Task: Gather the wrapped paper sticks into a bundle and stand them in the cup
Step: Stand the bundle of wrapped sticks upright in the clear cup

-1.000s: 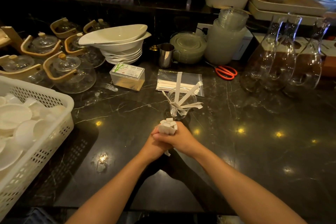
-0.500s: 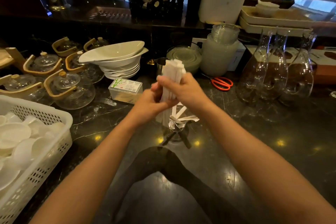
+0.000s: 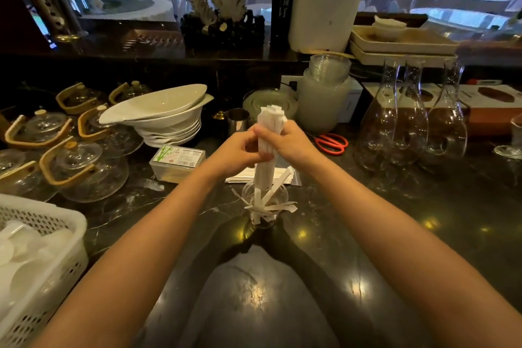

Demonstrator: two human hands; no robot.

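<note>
A bundle of white wrapped paper sticks [image 3: 267,175] stands upright over the clear cup [image 3: 278,195] on the dark marble counter, its lower end at the cup's mouth. My left hand [image 3: 238,152] grips the bundle's middle from the left. From the right, my right hand [image 3: 286,140] wraps round it just below the top ends. Several loose sticks [image 3: 275,207] lean and lie crossed inside the cup. A flat clear packet of more sticks [image 3: 243,176] lies just behind the cup, partly hidden by my arms.
A clear toothpick box [image 3: 178,159] sits left of my hands, with stacked white bowls [image 3: 158,116] and glass teapots [image 3: 82,169] beyond. White basket [image 3: 70,223] at left. Red scissors [image 3: 332,143], glass carafes [image 3: 409,127] and a steel jug [image 3: 237,120] stand behind and right.
Both hands lifted the bundle from low near the counter's front, turned it upright and carried it over the cup. The camera has also moved closer.
</note>
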